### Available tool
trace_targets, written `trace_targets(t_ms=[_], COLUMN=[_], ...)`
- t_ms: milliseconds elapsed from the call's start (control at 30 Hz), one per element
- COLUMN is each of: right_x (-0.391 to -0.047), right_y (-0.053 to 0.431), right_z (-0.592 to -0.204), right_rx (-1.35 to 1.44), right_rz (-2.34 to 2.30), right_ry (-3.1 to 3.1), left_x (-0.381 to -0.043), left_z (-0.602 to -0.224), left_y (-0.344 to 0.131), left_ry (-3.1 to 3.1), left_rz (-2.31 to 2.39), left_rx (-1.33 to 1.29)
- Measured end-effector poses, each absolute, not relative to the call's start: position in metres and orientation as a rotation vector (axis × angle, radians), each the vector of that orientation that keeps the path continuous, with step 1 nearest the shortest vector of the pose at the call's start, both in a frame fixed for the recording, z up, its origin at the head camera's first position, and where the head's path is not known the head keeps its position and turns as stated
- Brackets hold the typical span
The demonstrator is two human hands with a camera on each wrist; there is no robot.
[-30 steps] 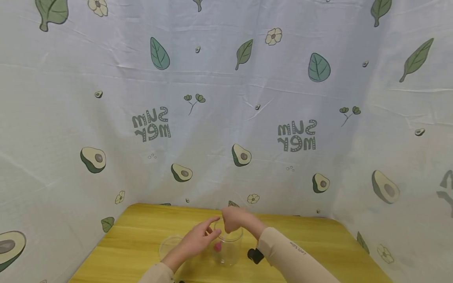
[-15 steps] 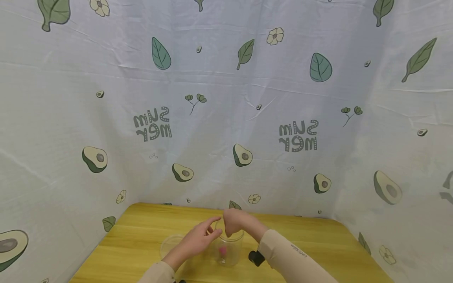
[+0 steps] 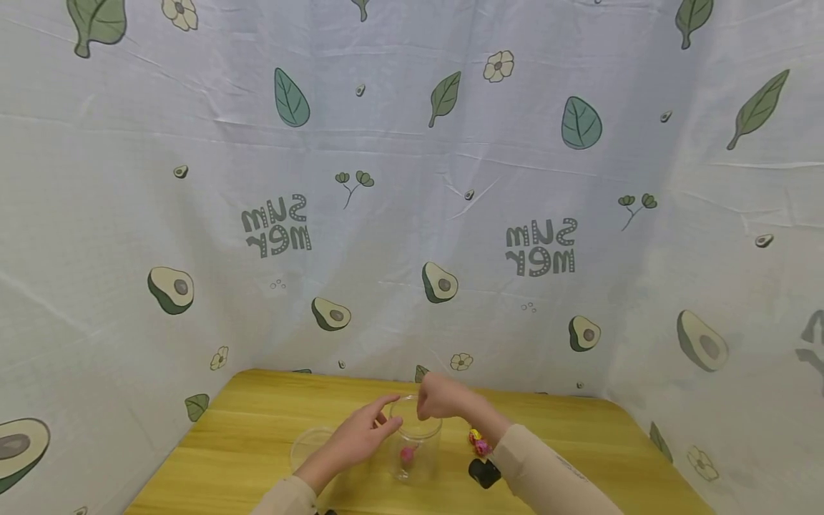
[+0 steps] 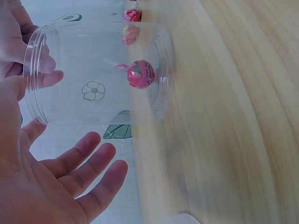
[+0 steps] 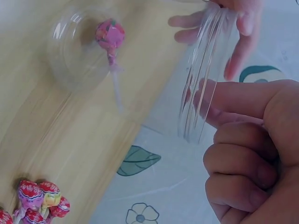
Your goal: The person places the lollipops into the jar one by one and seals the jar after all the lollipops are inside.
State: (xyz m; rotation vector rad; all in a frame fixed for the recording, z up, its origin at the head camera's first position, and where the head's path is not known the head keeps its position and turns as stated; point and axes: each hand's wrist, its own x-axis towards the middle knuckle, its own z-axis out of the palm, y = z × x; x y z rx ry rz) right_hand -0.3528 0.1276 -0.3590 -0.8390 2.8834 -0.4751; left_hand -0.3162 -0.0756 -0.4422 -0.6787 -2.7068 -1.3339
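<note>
A clear plastic jar (image 3: 415,468) stands upright on the table. Inside it a pink-wrapped lollipop (image 5: 110,35) rests near the bottom, its stick pointing up. My left hand (image 3: 360,433) holds the jar's rim between thumb and index finger; the other three fingers extend outside the wall, as the left wrist view shows. At the jar's mouth is my right hand (image 5: 252,154), its thumb and index fingertips overlapping the rim. Its remaining fingers are curled into the palm, and nothing shows between them.
Several wrapped lollipops (image 3: 478,443) lie in a bunch on the wooden table (image 3: 547,443), right of the jar. A clear round lid (image 3: 302,449) lies to the left, partly behind my left forearm. A printed cloth (image 3: 386,236) hangs behind the table.
The lollipop in the jar has shifted slightly right from the left wall. My right hand has moved up and right at the mouth, uncovering the lollipop bunch. My left hand stays at the rim.
</note>
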Motion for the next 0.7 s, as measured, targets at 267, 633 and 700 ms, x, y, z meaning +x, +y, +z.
trace_targets(t_ms=[267, 633, 700], right_x=[-0.346, -0.341, -0.339], right_y=[0.142, 0.164, 0.170], right_z=[-0.357, -0.361, -0.362], right_rx=[-0.831, -0.769, -0.764], right_rz=[-0.649, -0.823, -0.851], right_ry=[2.868, 2.894, 2.893], left_x=[-0.315, -0.317, -0.317], left_z=[-0.441, -0.443, -0.443], left_y=[-0.075, -0.075, -0.075], left_ry=[-2.713, -2.712, -2.708], left_rz=[-1.339, -1.340, -1.338], left_rx=[-0.657, -0.646, -0.650])
